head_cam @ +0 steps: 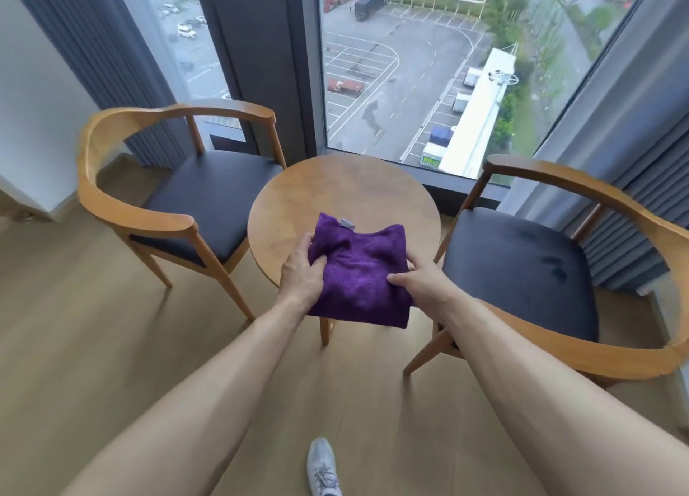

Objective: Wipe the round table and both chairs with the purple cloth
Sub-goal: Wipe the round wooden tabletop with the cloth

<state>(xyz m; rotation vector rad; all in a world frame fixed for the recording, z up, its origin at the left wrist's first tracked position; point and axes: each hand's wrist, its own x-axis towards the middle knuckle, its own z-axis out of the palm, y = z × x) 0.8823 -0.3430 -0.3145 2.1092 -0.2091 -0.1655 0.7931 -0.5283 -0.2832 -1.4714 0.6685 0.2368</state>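
A folded purple cloth [358, 272] with a small grey tag is held over the near edge of the round wooden table [346, 190]. My left hand [302, 272] grips its left edge, thumb on top. My right hand [421, 283] pinches its right side. The cloth's near end hangs past the table's rim. One wooden armchair with a dark seat [208, 193] stands left of the table. A second such chair [522, 268] stands to the right.
A floor-to-ceiling window [428, 67] rises just behind the table, with grey curtains [112, 56] at both sides. The floor [112, 328] is light wood. My grey shoe [322, 465] shows at the bottom, in front of the table's leg.
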